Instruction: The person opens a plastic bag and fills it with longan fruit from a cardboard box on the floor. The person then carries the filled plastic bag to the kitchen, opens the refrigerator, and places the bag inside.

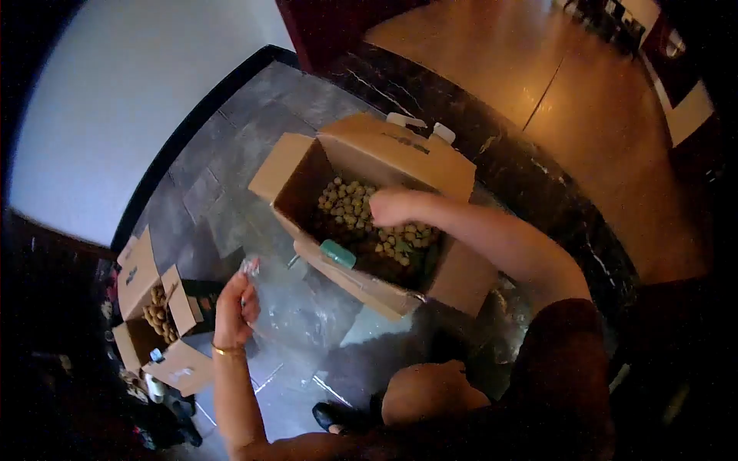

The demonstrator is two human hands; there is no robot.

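Observation:
A large open cardboard box (400,154) stands on the grey tiled floor, with many small round yellow-brown fruits (350,201) inside. My right hand (393,207) reaches into it, closed, just over the fruits; whatever its fingers hold, if anything, is hidden. My left hand (237,307) is raised to the left of the box, its fingers pinched on a piece of clear plastic (250,266). A green object (338,253) rests at the box's near edge.
At the lower left stands a smaller open box (138,280) holding brown produce (159,316). A dark marble step (461,115) runs behind the large box. A white wall (138,100) is at the left. My knee (430,392) and a black shoe (329,415) show below.

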